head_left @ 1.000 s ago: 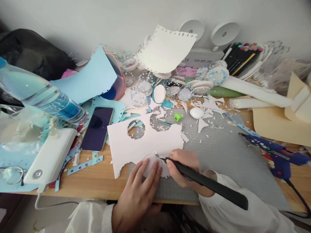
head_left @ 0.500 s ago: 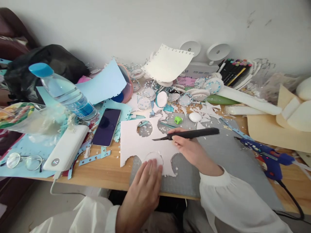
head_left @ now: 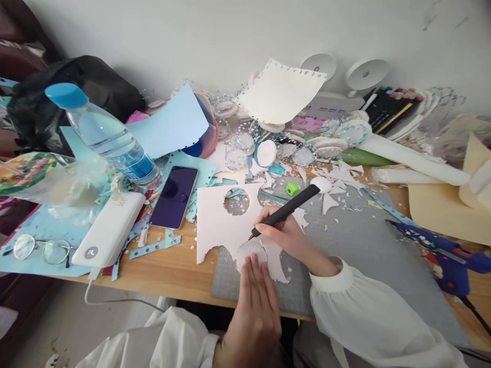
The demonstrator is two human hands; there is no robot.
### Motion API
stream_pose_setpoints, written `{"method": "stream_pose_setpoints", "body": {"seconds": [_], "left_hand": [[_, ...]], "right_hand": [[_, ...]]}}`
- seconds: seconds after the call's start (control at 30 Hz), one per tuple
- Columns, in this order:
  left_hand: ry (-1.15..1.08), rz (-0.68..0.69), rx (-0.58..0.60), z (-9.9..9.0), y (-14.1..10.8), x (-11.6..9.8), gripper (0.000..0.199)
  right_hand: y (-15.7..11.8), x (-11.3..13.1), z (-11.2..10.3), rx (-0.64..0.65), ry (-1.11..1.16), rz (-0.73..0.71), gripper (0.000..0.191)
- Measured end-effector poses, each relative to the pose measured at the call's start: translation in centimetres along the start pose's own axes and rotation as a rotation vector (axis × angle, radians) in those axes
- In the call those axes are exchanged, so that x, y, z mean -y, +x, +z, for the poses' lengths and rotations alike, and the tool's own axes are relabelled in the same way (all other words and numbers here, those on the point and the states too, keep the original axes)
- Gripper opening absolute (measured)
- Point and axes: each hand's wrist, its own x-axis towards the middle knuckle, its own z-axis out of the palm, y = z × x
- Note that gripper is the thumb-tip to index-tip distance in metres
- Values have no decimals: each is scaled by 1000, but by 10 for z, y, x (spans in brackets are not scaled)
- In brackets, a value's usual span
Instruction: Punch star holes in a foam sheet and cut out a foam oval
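A white foam sheet (head_left: 215, 220) with a round hole and curved cut-outs lies partly on the grey cutting mat (head_left: 299, 294). Near its front edge, a cut line marks out a white disc (head_left: 249, 250). My left hand (head_left: 258, 301) presses on that disc with its fingers stretched out flat. Above it, my right hand (head_left: 282, 232) grips a black craft knife (head_left: 286, 209) like a pen. The knife slants down to the left, its tip at the upper edge of the disc.
White scraps and several decorated discs (head_left: 268, 153) crowd the back. A green sharpener-like piece (head_left: 292, 189) and a white oval piece (head_left: 320, 184) lie behind my right hand. Left are a phone (head_left: 174, 197), power bank (head_left: 109, 230), water bottle (head_left: 111, 138) and glasses (head_left: 42, 249); right, a blue glue gun (head_left: 447, 250).
The knife has come down from above the sheet to the disc's upper edge and now stands steeper. My left hand still presses on the disc, and the view has shifted slightly.
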Motion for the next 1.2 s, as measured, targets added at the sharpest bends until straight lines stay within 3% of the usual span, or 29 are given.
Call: {"method": "stream_pose_setpoints", "body": {"seconds": [0.23,0.53,0.8,1.2], "left_hand": [[-17,15,24,-4,1,2,48],[9,41,80,-9,2,3,48],[42,88,-4,-5,2,6,56],[27,93,-36,-2,2,7,57]], "right_hand": [[2,6,-6,81,-90,53,18],[5,-15,-11,-163,92,54,15],[0,0,-6,117,56,84,17],[2,4,5,130,-4,152,21]]}}
